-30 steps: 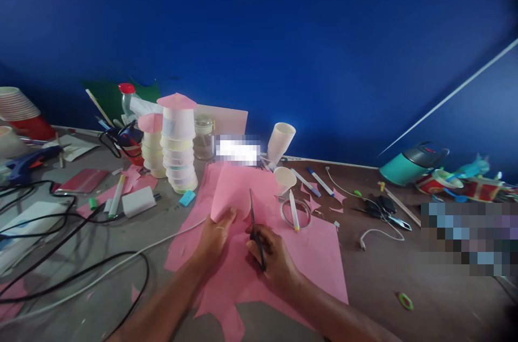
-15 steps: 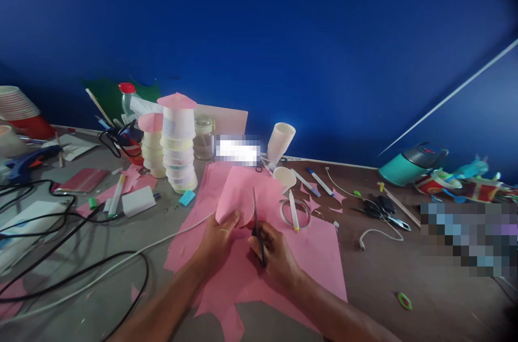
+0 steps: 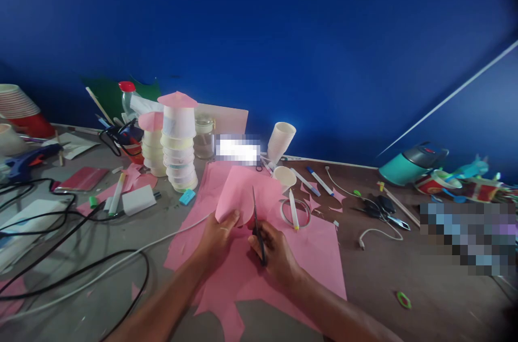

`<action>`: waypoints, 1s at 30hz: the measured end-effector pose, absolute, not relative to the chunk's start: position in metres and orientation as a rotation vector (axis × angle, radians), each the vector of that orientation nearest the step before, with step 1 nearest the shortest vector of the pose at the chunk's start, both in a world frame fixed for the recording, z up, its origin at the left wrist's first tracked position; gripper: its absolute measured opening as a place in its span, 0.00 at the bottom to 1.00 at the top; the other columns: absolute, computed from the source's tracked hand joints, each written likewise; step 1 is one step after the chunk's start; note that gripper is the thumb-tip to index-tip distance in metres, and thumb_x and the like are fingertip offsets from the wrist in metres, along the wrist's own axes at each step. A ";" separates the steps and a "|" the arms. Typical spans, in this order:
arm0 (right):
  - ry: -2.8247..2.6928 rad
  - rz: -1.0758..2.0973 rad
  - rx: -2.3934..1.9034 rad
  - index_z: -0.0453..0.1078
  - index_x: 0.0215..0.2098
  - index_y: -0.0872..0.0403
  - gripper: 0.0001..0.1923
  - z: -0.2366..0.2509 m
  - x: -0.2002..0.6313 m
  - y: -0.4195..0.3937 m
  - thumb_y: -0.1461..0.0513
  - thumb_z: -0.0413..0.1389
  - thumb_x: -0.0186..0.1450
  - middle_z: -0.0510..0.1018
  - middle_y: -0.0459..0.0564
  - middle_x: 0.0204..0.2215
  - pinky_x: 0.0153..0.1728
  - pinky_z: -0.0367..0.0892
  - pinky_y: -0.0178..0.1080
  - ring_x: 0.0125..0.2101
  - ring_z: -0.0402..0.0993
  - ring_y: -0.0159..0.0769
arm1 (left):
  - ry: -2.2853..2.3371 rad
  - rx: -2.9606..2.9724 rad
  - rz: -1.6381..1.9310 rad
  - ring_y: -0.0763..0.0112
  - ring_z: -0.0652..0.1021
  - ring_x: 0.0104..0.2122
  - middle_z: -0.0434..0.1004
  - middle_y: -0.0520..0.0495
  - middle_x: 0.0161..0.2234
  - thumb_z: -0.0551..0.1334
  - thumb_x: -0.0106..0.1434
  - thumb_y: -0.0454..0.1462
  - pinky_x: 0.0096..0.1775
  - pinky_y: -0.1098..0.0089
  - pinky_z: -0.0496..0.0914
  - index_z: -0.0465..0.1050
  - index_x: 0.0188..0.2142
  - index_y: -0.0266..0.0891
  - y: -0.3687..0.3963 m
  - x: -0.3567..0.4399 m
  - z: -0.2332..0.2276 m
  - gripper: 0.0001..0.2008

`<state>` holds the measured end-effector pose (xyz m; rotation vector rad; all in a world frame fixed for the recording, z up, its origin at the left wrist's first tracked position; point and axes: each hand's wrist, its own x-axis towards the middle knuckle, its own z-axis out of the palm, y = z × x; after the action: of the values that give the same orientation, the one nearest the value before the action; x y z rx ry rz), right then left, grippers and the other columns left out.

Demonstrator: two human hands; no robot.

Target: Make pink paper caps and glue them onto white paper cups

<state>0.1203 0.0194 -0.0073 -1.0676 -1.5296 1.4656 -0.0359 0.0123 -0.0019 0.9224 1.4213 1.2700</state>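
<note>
Pink paper piece (image 3: pixel 239 191) is lifted off the big pink sheet (image 3: pixel 311 255) at table centre, curved edge toward me. My left hand (image 3: pixel 216 239) pinches its lower edge, thumb (image 3: pixel 230 218) on top and pressed flat, other fingers curled underneath, closed on the paper. My right hand (image 3: pixel 275 250) grips the black scissors (image 3: pixel 257 223), fingers wrapped tight round the handles; blades point up and away, lying against the right side of the piece. Can't tell how far the blades are apart, they read as one thin line from the head view. Both hands sit just beside each other over the sheet.

Around them: a tape ring (image 3: pixel 296 213) with a white marker (image 3: pixel 293 208) across it just right of the scissors, a small paper cup (image 3: pixel 284 176) behind that, a stack of cups with a pink paper cap (image 3: pixel 178 148) to the left, cables (image 3: pixel 73 272) across the left side of the table (image 3: pixel 424 288)
</note>
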 end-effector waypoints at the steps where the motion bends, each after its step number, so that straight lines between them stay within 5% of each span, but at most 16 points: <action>1: -1.531 1.470 -1.067 0.69 0.35 0.53 0.19 -0.007 0.121 0.019 0.47 0.63 0.59 0.63 0.38 0.18 0.17 0.57 0.31 0.19 0.58 0.28 | 1.419 0.926 1.273 0.71 0.62 0.25 0.60 0.55 0.23 0.62 0.59 0.48 0.31 0.69 0.62 0.61 0.22 0.42 0.012 -0.036 -0.002 0.18; 16: -1.601 1.469 -1.054 0.68 0.33 0.53 0.19 0.000 0.123 0.019 0.47 0.62 0.60 0.62 0.39 0.18 0.20 0.54 0.32 0.21 0.55 0.28 | 1.394 0.910 1.274 0.72 0.61 0.23 0.60 0.55 0.20 0.65 0.53 0.51 0.28 0.69 0.59 0.60 0.19 0.42 0.015 -0.039 0.016 0.20; 22: -1.505 1.573 -1.091 0.69 0.36 0.53 0.23 -0.001 0.123 0.018 0.44 0.64 0.57 0.62 0.39 0.19 0.19 0.61 0.32 0.20 0.55 0.28 | 1.380 0.932 1.243 0.72 0.60 0.22 0.59 0.55 0.19 0.65 0.49 0.52 0.27 0.69 0.60 0.60 0.17 0.42 0.018 -0.042 0.022 0.20; 30: -1.503 1.611 -1.071 0.69 0.36 0.53 0.22 -0.008 0.125 0.019 0.45 0.65 0.57 0.63 0.39 0.19 0.21 0.61 0.32 0.20 0.56 0.27 | 1.357 0.978 1.236 0.73 0.60 0.22 0.59 0.56 0.20 0.65 0.53 0.48 0.27 0.69 0.58 0.60 0.18 0.42 0.020 -0.048 0.012 0.19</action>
<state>0.1248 0.0189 -0.0076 -1.0710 -1.5029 1.6113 -0.0478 0.0196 0.0117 0.9780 1.3569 1.2356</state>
